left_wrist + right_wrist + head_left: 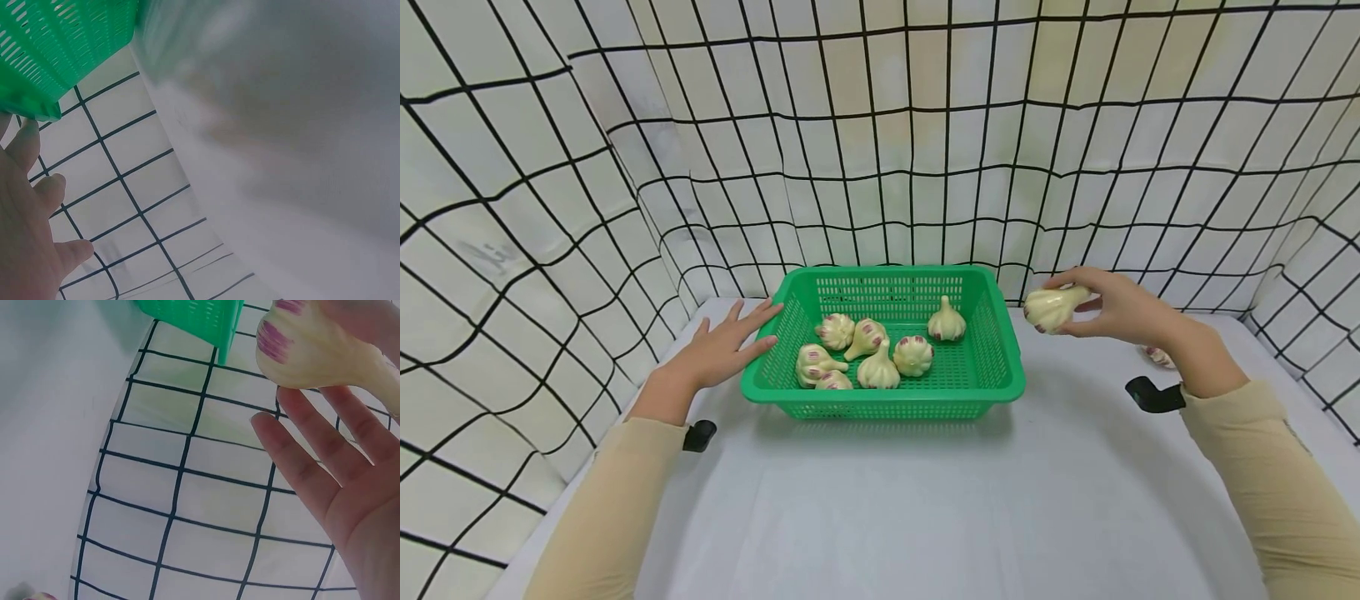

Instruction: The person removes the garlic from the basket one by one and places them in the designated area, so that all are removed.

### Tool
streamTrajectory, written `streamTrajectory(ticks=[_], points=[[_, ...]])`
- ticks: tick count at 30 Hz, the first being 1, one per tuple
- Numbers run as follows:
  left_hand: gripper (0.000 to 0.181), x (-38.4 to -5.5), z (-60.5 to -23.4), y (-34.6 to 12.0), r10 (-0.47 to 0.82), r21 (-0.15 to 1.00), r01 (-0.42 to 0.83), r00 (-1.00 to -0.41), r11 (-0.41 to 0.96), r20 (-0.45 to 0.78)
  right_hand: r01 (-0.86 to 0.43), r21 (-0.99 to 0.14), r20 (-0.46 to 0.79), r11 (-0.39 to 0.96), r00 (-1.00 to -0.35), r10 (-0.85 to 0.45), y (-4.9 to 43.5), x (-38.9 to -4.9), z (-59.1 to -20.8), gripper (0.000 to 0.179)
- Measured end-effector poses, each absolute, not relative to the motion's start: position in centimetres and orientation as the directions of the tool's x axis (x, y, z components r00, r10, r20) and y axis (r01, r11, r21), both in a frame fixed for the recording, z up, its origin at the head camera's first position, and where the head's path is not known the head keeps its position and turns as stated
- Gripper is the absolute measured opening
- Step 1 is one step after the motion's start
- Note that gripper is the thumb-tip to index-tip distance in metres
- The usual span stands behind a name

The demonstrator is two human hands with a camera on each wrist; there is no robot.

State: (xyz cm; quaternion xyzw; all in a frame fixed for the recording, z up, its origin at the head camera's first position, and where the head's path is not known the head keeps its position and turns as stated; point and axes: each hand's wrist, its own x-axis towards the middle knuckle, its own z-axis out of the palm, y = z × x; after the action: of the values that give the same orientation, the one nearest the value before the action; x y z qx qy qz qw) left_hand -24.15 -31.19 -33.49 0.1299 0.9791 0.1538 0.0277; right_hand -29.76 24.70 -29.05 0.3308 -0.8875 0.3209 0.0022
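Near the back edge of the surface (880,508), a green basket (883,395) holds seven garlic bulbs (913,357). The left hand (711,354), fingers spread, touches its left rim; the right hand (1120,310) pinches another bulb (1049,311) beyond its right rim.

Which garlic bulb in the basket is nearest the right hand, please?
The bulb standing alone toward the right end of the basket; the others cluster further left.

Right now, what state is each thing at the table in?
Green basket: upright on the table, partly filled.
Garlic bulbs inside: loose, one apart on the right.
Held bulb: looks whole, raised off the table.
Right hand: gripping that bulb.
Left hand: spread, touching the basket.
Other bulb: on the table, partly hidden.
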Motion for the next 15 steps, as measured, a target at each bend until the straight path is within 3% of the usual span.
streamTrajectory(ticks=[6,15], points=[[0.068,-24.2,-33.6,-31.3,0.263,0.309,0.248,-0.965,0.918,-0.007,-0.598,-0.558,0.264,0.575,-0.785,-0.561,25.8,-29.5,-29.4,0.057],[0.068,-24.3,-33.8,-31.4,0.270,0.315,0.253,-0.963,0.915,-0.009,-0.538,-0.587,0.241,0.605,-0.830,-0.504,27.7,-29.6,-30.3,0.060]])
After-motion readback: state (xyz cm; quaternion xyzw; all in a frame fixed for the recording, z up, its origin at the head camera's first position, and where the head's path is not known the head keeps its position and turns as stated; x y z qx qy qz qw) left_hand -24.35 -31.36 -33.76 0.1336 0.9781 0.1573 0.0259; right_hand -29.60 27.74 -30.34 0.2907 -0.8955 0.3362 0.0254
